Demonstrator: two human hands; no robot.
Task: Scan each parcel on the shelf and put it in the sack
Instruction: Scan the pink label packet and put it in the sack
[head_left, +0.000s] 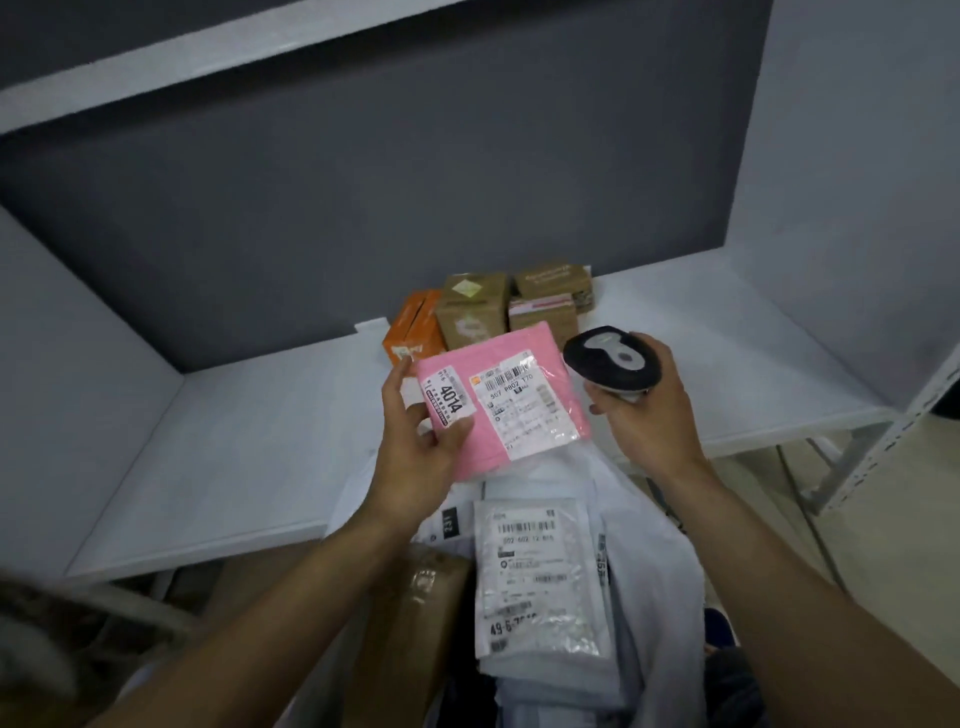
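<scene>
My left hand (421, 441) grips a flat pink parcel (540, 364) by its left edge, label side up, above the front of the white shelf (249, 441). My right hand (644, 415) holds a black and grey barcode scanner (613, 358) just right of the parcel, its head level with the parcel's top right corner. Below both hands lies the white sack (654, 571), holding a white labelled mailer (540, 571) and a brown taped box (415, 613). At the shelf's back stand an orange box (410, 332) and three brown cardboard boxes (472, 312).
A dark grey back panel (363, 208) closes the shelf bay, with white side walls left and right. An upper shelf board (208, 67) runs overhead. A metal rack upright (883, 441) stands at the right, with floor beneath it.
</scene>
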